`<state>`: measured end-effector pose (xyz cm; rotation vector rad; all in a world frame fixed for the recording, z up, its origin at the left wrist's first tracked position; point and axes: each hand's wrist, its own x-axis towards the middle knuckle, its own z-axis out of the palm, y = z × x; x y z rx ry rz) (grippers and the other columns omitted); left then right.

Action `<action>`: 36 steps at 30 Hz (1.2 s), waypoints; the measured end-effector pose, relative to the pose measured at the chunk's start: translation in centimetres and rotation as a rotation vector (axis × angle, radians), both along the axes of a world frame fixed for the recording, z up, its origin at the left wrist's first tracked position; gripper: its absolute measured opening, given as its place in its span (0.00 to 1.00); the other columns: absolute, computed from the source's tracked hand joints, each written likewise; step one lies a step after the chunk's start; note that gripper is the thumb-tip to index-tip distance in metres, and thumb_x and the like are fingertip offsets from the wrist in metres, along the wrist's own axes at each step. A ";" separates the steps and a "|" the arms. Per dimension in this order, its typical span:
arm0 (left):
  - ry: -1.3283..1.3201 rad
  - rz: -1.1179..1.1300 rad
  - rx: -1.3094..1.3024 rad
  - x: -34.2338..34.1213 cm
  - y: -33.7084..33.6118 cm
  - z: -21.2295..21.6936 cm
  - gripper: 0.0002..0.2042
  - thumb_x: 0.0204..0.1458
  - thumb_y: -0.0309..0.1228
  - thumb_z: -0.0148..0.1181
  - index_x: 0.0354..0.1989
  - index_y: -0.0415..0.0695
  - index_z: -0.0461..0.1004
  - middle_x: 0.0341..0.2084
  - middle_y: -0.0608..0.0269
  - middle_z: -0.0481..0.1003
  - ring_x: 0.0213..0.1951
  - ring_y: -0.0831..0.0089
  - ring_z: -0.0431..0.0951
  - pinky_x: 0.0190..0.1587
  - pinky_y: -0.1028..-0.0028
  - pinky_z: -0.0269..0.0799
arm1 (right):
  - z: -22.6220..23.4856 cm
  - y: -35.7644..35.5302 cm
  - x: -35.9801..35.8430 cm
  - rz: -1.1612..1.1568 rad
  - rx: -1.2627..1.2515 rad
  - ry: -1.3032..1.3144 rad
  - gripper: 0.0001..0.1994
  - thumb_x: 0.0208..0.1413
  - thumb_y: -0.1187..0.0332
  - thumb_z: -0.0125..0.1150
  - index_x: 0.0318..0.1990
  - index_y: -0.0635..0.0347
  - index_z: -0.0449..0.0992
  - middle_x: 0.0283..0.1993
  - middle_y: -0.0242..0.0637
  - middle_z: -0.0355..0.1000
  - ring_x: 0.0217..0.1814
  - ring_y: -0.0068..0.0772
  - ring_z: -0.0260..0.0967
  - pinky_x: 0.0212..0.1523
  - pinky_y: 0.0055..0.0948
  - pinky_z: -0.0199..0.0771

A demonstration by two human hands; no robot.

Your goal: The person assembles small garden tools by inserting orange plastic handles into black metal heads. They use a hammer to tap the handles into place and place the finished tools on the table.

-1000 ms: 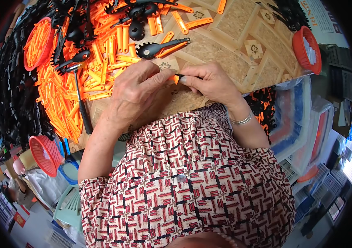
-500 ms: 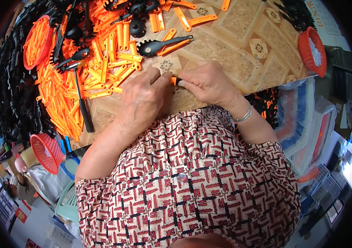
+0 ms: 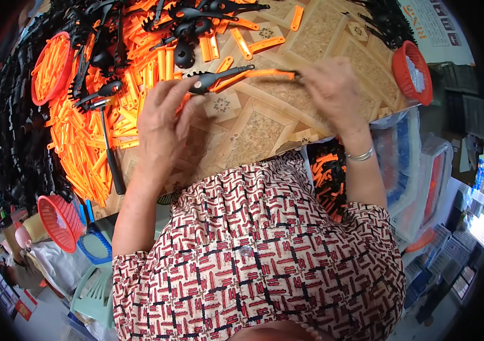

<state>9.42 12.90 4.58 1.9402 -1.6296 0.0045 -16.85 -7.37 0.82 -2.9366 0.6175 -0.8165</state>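
My right hand [image 3: 334, 94], slightly blurred, grips the dark end of a long orange handle [image 3: 270, 73] over the table. The handle's other end points left, toward a black pasta server [image 3: 203, 83] lying on the tabletop. Beside the pile's right edge, my left hand [image 3: 165, 116] has thumb and index finger apart, its fingertips close to the pasta server's toothed head. A little orange shows between those fingers; whether it is held is unclear. Loose orange handles [image 3: 82, 148] are heaped to the left of that hand.
A hammer [image 3: 111, 148] lies on the left of the patterned table [image 3: 259, 125]. Black utensils [image 3: 184, 54] rest on the pile. Red baskets stand at the left [image 3: 60, 224] and right [image 3: 412, 74] edges. Plastic-wrapped goods [image 3: 395, 153] are stacked beyond the right edge.
My hands, together before at a dark-ended orange piece, have parted. The right has moved up and right with the orange handle; the left has shifted left and opened near the pasta server.
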 end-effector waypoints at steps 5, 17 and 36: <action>-0.260 0.022 0.006 1.5 -2.2 -0.5 0.17 0.55 0.27 0.68 0.54 0.47 0.80 0.48 0.56 0.77 0.47 0.57 0.76 0.49 0.62 0.75 | -0.8 -2.8 -0.3 -0.164 -0.165 -0.024 0.09 0.54 0.71 0.63 0.43 0.53 0.81 0.48 0.31 0.76 0.55 0.34 0.71 0.58 0.41 0.61; 0.109 0.089 0.033 2.1 -2.6 -1.2 0.07 0.55 0.25 0.66 0.43 0.43 0.81 0.33 0.57 0.79 0.34 0.59 0.80 0.39 0.65 0.77 | -2.2 -3.5 8.9 0.008 -0.110 -0.073 0.09 0.53 0.69 0.68 0.43 0.54 0.82 0.46 0.31 0.75 0.55 0.34 0.70 0.59 0.40 0.60; 0.596 0.052 0.055 -1.9 0.7 -1.5 0.11 0.64 0.29 0.62 0.53 0.40 0.78 0.29 0.65 0.79 0.31 0.76 0.77 0.36 0.77 0.75 | -0.5 6.9 7.1 0.109 0.766 -0.444 0.11 0.65 0.66 0.63 0.42 0.67 0.82 0.35 0.41 0.82 0.31 0.33 0.80 0.33 0.30 0.81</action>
